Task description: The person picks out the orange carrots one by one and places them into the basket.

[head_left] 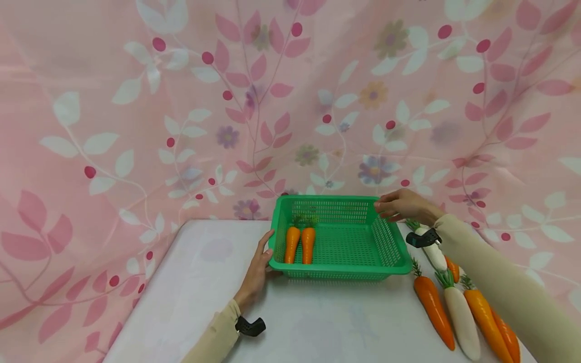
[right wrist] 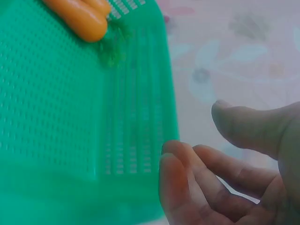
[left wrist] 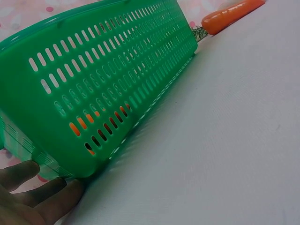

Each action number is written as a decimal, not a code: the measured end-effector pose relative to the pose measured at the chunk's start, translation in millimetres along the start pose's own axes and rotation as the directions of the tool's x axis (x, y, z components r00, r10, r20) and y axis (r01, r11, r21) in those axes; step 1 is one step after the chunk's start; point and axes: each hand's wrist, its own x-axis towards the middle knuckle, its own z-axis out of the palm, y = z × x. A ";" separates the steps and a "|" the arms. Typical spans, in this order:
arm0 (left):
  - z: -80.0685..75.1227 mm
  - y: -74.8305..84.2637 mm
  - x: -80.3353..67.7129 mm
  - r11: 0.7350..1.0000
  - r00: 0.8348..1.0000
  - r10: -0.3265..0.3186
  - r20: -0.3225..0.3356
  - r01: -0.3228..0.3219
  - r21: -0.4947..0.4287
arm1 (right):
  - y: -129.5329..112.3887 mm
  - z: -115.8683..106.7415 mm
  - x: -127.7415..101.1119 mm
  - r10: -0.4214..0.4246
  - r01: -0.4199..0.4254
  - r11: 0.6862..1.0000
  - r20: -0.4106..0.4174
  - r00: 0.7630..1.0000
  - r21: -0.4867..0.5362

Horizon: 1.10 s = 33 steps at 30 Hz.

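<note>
A green plastic basket (head_left: 345, 269) stands on the white table, with two orange carrots lying side by side at its left end; one carrot (head_left: 308, 244) has its leafy top toward the back wall. My left hand (head_left: 255, 275) is at the basket's left side, its fingers (left wrist: 58, 199) extended by the lower corner. Over the back right corner is my right hand (head_left: 404, 205). In the right wrist view its thumb is spread apart from the bent fingers (right wrist: 173, 180), which are at the rim with nothing between; whether they touch it I cannot tell.
Right of the basket lie several carrots and white radishes, among them a carrot (head_left: 433, 310), a white radish (head_left: 462, 320) and a lighter orange carrot (head_left: 485, 320). My right forearm passes above some of them. A pink floral cloth (head_left: 290, 101) hangs behind the table (head_left: 317, 322).
</note>
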 end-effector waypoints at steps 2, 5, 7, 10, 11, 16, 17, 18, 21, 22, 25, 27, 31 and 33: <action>-0.3 0.0 -1.0 1.000 1.000 -0.008 -0.003 0.008 0.007 | 4.0 -6.5 -4.6 0.008 -0.009 1.000 -0.023 1.000 -0.016; -1.2 1.6 -2.3 1.000 1.000 -0.024 -0.009 0.024 0.019 | 10.7 -15.7 -9.4 0.025 -0.028 0.999 -0.051 0.998 -0.045; -1.6 4.8 -3.1 0.999 0.999 -0.037 -0.010 0.037 0.021 | 15.6 -21.2 -12.7 0.039 -0.045 0.997 -0.075 0.996 -0.068; -1.4 14.9 -5.4 0.999 0.999 -0.038 0.002 0.038 0.023 | 22.8 -28.8 -19.9 0.059 -0.073 0.990 -0.108 0.992 -0.121; -1.1 18.9 -6.4 0.999 0.999 -0.038 0.008 0.038 0.022 | 25.5 -31.0 -22.4 0.066 -0.083 0.987 -0.121 0.990 -0.139; 1.3 32.1 -10.6 0.999 1.000 -0.024 0.018 0.024 0.031 | 40.8 -42.3 -35.6 0.100 -0.125 0.979 -0.152 0.983 -0.163; 1.7 32.6 -10.9 0.999 0.999 -0.026 0.020 0.026 0.026 | 44.1 -44.3 -38.0 0.109 -0.134 0.978 -0.154 0.982 -0.161; 2.0 32.8 -11.0 0.999 0.999 -0.027 0.020 0.026 0.022 | 47.7 -46.2 -40.2 0.115 -0.141 0.977 -0.159 0.981 -0.162; 2.4 32.0 -10.5 0.999 0.999 -0.032 0.022 0.032 0.009 | 58.5 -50.5 -45.1 0.139 -0.173 0.967 -0.184 0.973 -0.186; 2.5 31.7 -10.2 0.999 0.999 -0.034 0.023 0.033 0.007 | 61.7 -51.4 -46.4 0.147 -0.185 0.963 -0.193 0.970 -0.198; 2.9 30.7 -9.5 1.000 0.999 -0.031 0.022 0.031 0.005 | 71.1 -53.3 -50.7 0.165 -0.218 0.945 -0.221 0.961 -0.242; 3.0 30.3 -9.3 0.999 0.999 -0.032 0.020 0.032 0.003 | 77.8 -54.4 -53.6 0.170 -0.232 0.937 -0.239 0.956 -0.263; 3.7 30.8 -9.3 0.999 0.999 -0.036 0.019 0.036 0.010 | 94.0 -55.4 -57.5 0.192 -0.277 0.912 -0.282 0.940 -0.304; 4.0 31.0 -9.6 0.999 0.999 -0.038 0.022 0.038 0.014 | 102.5 -54.8 -58.3 0.210 -0.300 0.900 -0.290 0.934 -0.316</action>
